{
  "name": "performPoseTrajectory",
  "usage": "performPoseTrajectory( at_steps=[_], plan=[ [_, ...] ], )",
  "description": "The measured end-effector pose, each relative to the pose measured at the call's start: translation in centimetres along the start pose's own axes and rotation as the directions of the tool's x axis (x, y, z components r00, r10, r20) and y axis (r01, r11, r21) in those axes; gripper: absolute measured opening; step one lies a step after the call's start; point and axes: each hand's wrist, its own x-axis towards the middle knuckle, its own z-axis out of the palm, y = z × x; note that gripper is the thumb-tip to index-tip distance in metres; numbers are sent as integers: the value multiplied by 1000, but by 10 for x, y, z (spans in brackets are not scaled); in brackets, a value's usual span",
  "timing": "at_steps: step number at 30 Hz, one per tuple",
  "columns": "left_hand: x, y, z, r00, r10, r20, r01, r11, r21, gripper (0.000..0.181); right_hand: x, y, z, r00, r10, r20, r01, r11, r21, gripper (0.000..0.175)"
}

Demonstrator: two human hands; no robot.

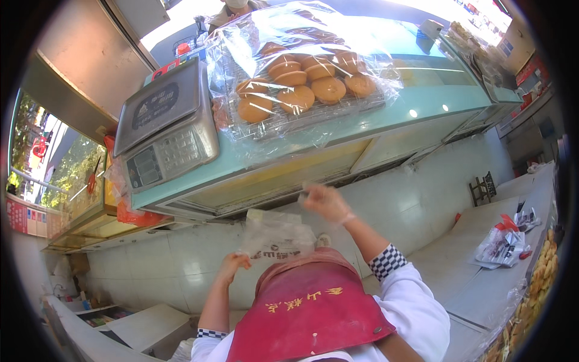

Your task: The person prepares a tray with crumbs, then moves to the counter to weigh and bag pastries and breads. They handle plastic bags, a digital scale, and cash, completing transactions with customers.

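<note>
My left hand [235,266] grips the edge of a thin translucent plastic bag [282,233] that bears printing and hangs before my red apron [312,307]. Above and right of the bag, my right hand [328,204] is raised in front of the counter. It is blurred by motion and seems to wear a clear plastic glove. Whether its curled fingers pinch anything cannot be made out. Beyond my hands, round golden cakes [296,98] sit on a wire rack [316,115] under a clear plastic sheet [217,59].
A weighing scale [165,120] stands left on the pale-green display counter [280,145]. Red plastic bags [135,215] hang below it. At right, white printed bags [502,246] lie on a worktop [457,258], beside several baked goods [536,280]. A masked person [237,9] stands across the counter.
</note>
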Motion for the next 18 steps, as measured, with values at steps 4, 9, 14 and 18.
performPoseTrajectory(
  at_steps=[4,9,14,18],
  plan=[
    [-5,23,-19,975,159,-152,-220,745,-630,19,52,-55,-45,992,113,-64,-11,565,825,43],
    [-12,95,3,955,219,-198,-292,593,-751,29,65,-117,-66,952,93,-292,171,630,757,19],
    [-20,162,23,929,349,-124,-304,528,-793,39,22,-176,-103,831,-385,-402,460,70,885,11],
    [7,213,32,920,355,-167,-363,610,-704,38,-9,-184,-95,792,-331,-513,596,238,767,19]
  ],
)
